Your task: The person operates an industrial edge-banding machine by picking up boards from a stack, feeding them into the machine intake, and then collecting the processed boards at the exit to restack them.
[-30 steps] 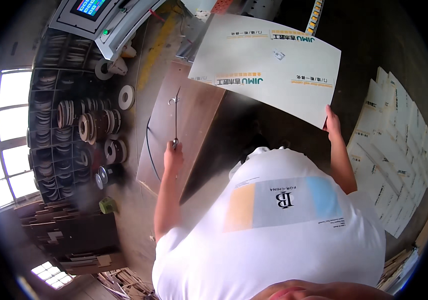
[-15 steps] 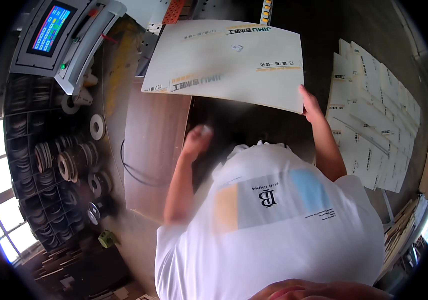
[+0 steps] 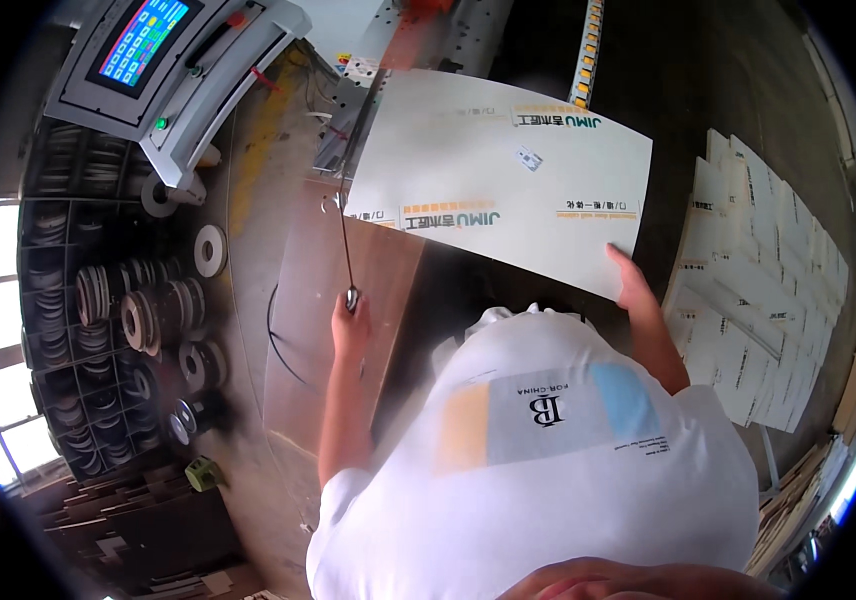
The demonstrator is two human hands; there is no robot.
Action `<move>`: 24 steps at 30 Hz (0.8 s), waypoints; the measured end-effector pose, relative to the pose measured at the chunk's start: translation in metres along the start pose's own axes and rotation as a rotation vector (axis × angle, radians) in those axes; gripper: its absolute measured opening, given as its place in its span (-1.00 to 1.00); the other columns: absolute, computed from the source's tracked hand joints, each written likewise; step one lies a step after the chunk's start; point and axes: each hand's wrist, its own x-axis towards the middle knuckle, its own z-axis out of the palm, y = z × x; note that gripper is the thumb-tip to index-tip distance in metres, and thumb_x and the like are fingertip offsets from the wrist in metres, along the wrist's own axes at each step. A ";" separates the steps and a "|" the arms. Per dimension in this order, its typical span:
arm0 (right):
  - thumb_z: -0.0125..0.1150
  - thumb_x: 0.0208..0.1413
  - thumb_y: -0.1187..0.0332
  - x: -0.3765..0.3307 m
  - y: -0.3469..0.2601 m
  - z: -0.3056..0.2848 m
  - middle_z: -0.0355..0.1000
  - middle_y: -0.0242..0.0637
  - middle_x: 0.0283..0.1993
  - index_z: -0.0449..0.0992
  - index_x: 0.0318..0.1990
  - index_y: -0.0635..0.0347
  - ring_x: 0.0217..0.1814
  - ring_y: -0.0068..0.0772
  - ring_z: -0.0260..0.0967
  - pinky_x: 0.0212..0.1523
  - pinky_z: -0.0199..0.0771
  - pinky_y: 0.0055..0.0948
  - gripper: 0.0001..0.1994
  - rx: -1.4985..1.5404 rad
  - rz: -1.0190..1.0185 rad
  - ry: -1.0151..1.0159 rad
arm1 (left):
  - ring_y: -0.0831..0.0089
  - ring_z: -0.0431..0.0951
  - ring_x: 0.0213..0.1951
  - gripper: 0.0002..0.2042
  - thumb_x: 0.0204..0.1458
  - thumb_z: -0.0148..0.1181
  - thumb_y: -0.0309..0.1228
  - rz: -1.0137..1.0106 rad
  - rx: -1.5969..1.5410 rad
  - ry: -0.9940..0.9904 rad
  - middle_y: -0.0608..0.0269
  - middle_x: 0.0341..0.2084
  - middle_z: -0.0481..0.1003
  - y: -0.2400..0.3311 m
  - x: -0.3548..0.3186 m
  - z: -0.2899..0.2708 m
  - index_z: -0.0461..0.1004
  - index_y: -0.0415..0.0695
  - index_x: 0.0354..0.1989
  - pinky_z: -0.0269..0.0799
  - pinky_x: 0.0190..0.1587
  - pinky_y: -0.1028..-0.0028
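Observation:
A large white film-covered board [image 3: 508, 190] lies tilted to the right in front of me. My right hand [image 3: 636, 285] grips its near right corner, thumb on top, the other fingers hidden underneath. Just off the board's near left corner, my left hand [image 3: 349, 328] is closed around a small silvery rounded tool [image 3: 352, 299]. From that tool a thin dark strip [image 3: 347, 245] runs away from me to the board's left edge. It resembles a tape measure, though its kind is not certain. A brown wood-grain panel [image 3: 333, 270] lies beneath my left hand.
A control console [image 3: 148, 60] with a lit screen stands at the far left. Behind the board is a machine [image 3: 448, 40]. Racks of edging rolls [image 3: 163, 310] line the left. At the right lies a stack of white boards [image 3: 748, 290]. A yellow-marked rail [image 3: 588, 50] extends behind.
My view has shifted a little. The board has turned clockwise, its near right corner closer to me. My left hand has moved left, and the thin strip now shows stretched to the board.

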 end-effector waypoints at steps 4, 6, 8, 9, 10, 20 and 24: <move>0.29 0.23 0.03 0.012 0.009 0.027 0.42 -0.23 0.24 0.40 0.28 0.26 0.30 -0.26 0.33 0.29 0.31 -0.25 -0.40 0.080 -0.017 0.048 | 0.53 0.49 -0.48 -0.62 0.20 0.20 -0.47 -0.086 -0.450 -0.172 0.31 -0.47 0.48 0.040 0.005 0.017 0.34 -0.17 0.18 0.37 -0.46 0.51; 0.30 0.23 0.05 0.023 0.009 0.035 0.41 -0.23 0.26 0.38 0.29 0.28 0.30 -0.26 0.33 0.30 0.29 -0.25 -0.38 0.089 -0.037 0.118 | 0.51 0.51 -0.44 -0.63 0.21 0.19 -0.46 -0.153 -0.590 -0.207 0.30 -0.43 0.49 0.041 0.003 0.031 0.34 -0.17 0.18 0.39 -0.43 0.51; 0.30 0.23 0.06 0.026 -0.001 0.045 0.41 -0.23 0.27 0.39 0.29 0.29 0.30 -0.26 0.33 0.30 0.30 -0.26 -0.39 0.062 -0.038 0.140 | 0.44 0.53 -0.35 -0.62 0.23 0.20 -0.39 -0.214 -0.724 -0.320 0.26 -0.36 0.51 0.027 0.001 0.043 0.34 -0.14 0.18 0.45 -0.37 0.50; 0.31 0.23 0.07 0.027 -0.008 0.044 0.40 -0.23 0.27 0.39 0.29 0.29 0.30 -0.27 0.33 0.29 0.30 -0.26 -0.39 0.041 -0.045 0.177 | 0.41 0.55 -0.36 -0.64 0.26 0.15 -0.33 -0.234 -0.704 -0.350 0.24 -0.37 0.52 0.030 -0.004 0.055 0.33 -0.12 0.18 0.47 -0.37 0.48; 0.31 0.23 0.07 0.028 -0.014 0.039 0.40 -0.23 0.27 0.39 0.29 0.29 0.30 -0.27 0.33 0.29 0.30 -0.26 -0.39 0.039 -0.042 0.176 | 0.40 0.56 -0.37 -0.64 0.29 0.12 -0.30 -0.243 -0.631 -0.359 0.23 -0.39 0.52 0.041 -0.012 0.066 0.31 -0.10 0.20 0.48 -0.38 0.46; 0.33 0.22 0.10 0.078 -0.113 0.036 0.39 -0.23 0.29 0.38 0.29 0.31 0.31 -0.29 0.32 0.29 0.30 -0.29 -0.39 0.121 -0.064 0.156 | 0.48 0.55 -0.40 -0.68 0.40 -0.06 -0.26 -0.190 -0.288 -0.332 0.25 -0.44 0.50 0.087 -0.039 0.120 0.29 -0.10 0.23 0.50 -0.42 0.53; 0.33 0.19 0.00 0.110 -0.158 0.033 0.36 -0.27 0.34 0.36 0.34 0.19 0.36 -0.26 0.28 0.34 0.26 -0.24 -0.33 0.045 -0.099 0.154 | 0.54 0.53 -0.41 -0.72 0.38 0.01 -0.29 -0.161 -0.149 -0.313 0.30 -0.45 0.49 0.104 -0.048 0.142 0.36 -0.14 0.15 0.48 -0.41 0.56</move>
